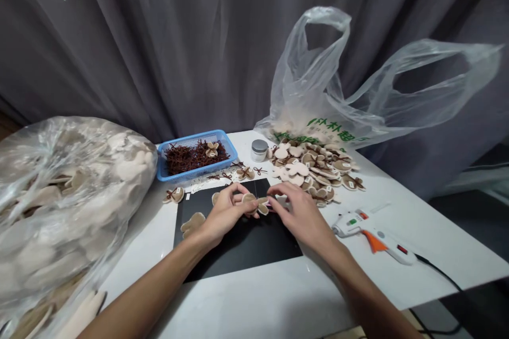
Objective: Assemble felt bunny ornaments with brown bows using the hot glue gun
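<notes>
My left hand [227,216] pinches a brown, pale-edged felt piece with ear-like lobes [262,205], held just above the dark mat [242,251]. My right hand [296,211] is at the other end of that piece, thumb and fingertips closed together. A small pinkish bit shows between those fingertips, too small to name. On the mat, left of my left hand, lies another brown felt piece [193,223]; one more is partly hidden behind that hand. Beyond the mat are small brown bows [226,175] and a felt piece with a bow [245,172].
A blue basket [194,174] holds many brown bows. Beside it stands a grey-lidded jar [260,150]. Finished-looking felt pieces [314,169] are heaped before a clear plastic bag [314,100]. A glue gun [374,235] with a cord lies right; a large filled bag [75,180] stands left.
</notes>
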Available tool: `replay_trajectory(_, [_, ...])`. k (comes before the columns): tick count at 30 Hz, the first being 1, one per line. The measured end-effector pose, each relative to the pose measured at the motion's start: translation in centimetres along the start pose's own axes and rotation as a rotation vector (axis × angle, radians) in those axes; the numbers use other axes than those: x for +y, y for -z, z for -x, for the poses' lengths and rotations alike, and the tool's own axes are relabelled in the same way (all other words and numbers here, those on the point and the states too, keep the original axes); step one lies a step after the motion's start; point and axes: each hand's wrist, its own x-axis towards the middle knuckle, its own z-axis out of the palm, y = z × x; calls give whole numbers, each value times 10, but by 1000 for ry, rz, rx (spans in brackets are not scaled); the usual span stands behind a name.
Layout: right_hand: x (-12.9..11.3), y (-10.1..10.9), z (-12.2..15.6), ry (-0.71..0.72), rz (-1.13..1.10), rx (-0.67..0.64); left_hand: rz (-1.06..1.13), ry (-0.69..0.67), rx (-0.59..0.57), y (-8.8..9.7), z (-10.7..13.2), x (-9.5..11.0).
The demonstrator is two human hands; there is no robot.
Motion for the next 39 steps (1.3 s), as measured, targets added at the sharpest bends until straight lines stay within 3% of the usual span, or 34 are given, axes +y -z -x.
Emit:
replay_trajectory(3, [3,5,7,203,553,-142,37,14,-5,0,-1,4])
replay_trajectory(6, [6,-1,12,260,855,-230,50,39,-14,0,-4,6])
replay_trajectory(11, [9,-19,18,302,1201,-304,66,82,31,5,-6,5])
replay_trajectory(15, [7,-25,20,263,1290,-330,61,111,59,12,-5,5])
replay_trajectory(20, [2,-16,8,-22,969,-228,108,125,22,19,-3,6])
replay_trajectory(23, [-1,-8,-6,-95,608,-152,149,124,-1,20,-5,3])
replay_trajectory(26, [-2,-5,-19,-144,322,-180,175,112,-3,17,-8,-2])
replay_trajectory(39, [14,-19,-18,-531,-139,-235,146,38,-1,8,-18,-12])
